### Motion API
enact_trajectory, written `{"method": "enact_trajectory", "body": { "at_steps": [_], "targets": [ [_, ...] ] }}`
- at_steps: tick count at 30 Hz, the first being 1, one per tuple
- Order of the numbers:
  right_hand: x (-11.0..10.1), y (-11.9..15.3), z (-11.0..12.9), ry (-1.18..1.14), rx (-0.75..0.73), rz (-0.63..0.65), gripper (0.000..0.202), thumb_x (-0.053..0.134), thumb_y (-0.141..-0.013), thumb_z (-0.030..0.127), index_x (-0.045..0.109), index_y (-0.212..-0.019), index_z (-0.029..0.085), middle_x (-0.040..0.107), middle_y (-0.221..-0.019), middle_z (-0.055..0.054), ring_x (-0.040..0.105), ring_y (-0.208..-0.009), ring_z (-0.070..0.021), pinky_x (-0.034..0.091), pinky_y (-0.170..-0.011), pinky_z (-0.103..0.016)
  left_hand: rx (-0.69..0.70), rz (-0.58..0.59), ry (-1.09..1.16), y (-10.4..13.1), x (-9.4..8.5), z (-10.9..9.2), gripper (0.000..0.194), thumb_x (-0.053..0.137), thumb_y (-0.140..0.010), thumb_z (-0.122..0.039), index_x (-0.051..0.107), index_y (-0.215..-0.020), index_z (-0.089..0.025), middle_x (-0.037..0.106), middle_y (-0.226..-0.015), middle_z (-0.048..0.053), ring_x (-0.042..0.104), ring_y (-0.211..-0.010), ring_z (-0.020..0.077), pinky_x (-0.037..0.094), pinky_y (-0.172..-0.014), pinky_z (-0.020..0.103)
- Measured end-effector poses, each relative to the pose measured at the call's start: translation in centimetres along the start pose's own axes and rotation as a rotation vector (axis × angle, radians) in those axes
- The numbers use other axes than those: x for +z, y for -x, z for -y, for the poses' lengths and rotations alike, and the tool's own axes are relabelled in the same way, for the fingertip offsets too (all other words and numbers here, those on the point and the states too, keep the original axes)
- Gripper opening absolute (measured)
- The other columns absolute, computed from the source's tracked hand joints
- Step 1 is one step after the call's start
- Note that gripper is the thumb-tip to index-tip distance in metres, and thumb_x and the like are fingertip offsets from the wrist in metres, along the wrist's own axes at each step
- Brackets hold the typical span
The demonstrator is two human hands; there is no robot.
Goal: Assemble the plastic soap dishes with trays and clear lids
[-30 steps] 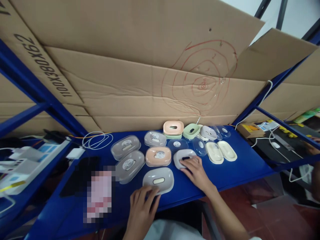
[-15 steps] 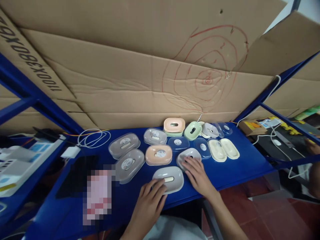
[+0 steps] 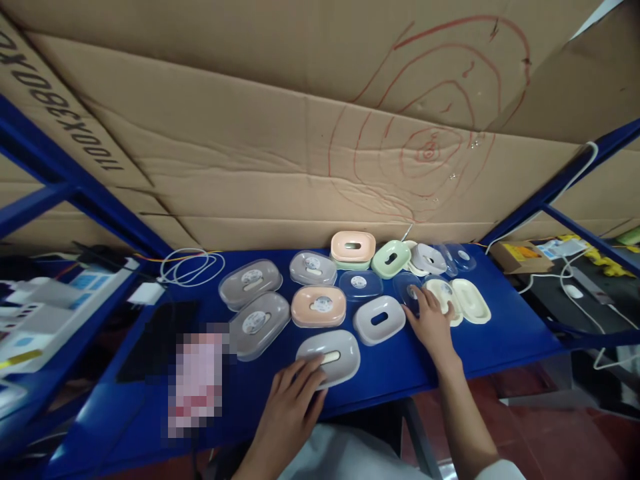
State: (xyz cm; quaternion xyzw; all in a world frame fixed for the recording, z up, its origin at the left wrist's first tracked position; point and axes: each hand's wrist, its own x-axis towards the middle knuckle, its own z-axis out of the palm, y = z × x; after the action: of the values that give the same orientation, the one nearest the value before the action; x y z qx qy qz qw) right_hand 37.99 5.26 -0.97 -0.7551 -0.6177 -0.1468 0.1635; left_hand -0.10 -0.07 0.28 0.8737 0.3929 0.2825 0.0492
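My left hand (image 3: 295,397) is at the near left rim of a grey soap dish (image 3: 345,343), its fingers over the edge and its thumb lower down. A short cream piece (image 3: 330,358) lies in the slot of that dish. My right hand (image 3: 433,323) has its fingers apart over a clear lid (image 3: 403,283) with a round sticker and the left edge of a cream soap dish (image 3: 444,288). Whether it touches either one is unclear. Just left of this hand sits another grey soap dish (image 3: 365,327) with an open slot.
Lidded grey soap boxes (image 3: 257,320) and a lidded peach one (image 3: 319,307) stand to the left. Behind are a peach dish (image 3: 353,241), a green dish (image 3: 393,260) and another clear lid (image 3: 360,283). A coiled white cable (image 3: 193,267) lies at the back left.
My right hand has left the right-hand grey dish and moved right to the clear lid and cream dish. My left hand stays at the front grey dish. The view has shifted slightly.
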Motion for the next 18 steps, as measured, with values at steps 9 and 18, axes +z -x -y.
{"method": "enact_trajectory", "body": {
  "at_steps": [9, 18],
  "targets": [
    [-2.7, 2.2, 2.2, -0.210, -0.197, -0.060, 0.045, 0.043, -0.111, 0.030, 0.056, -0.153, 0.025, 0.054, -0.162, -0.016, 0.048, -0.152, -0.0332, 0.027, -0.125, -0.066, 0.014, -0.142, -0.049, -1.2, 0.8, -0.3, 0.020, 0.052, -0.107, -0.019, 0.070, -0.115, -0.024, 0.079, -0.124, 0.006, 0.067, -0.113, 0.0235, 0.045, -0.100, 0.040],
    [-5.2, 7.3, 9.5, -0.526, -0.616, 0.211, 0.027, 0.062, -0.108, 0.038, 0.071, -0.132, 0.029, 0.079, -0.124, -0.004, 0.068, -0.125, -0.0227, 0.034, -0.125, -0.051, -0.110, -0.258, -0.140, 3.5, -0.6, 1.0, 0.023, 0.058, -0.104, -0.018, 0.064, -0.125, -0.020, 0.080, -0.122, 0.010, 0.067, -0.113, 0.0281, 0.045, -0.099, 0.043]
  ]
}}
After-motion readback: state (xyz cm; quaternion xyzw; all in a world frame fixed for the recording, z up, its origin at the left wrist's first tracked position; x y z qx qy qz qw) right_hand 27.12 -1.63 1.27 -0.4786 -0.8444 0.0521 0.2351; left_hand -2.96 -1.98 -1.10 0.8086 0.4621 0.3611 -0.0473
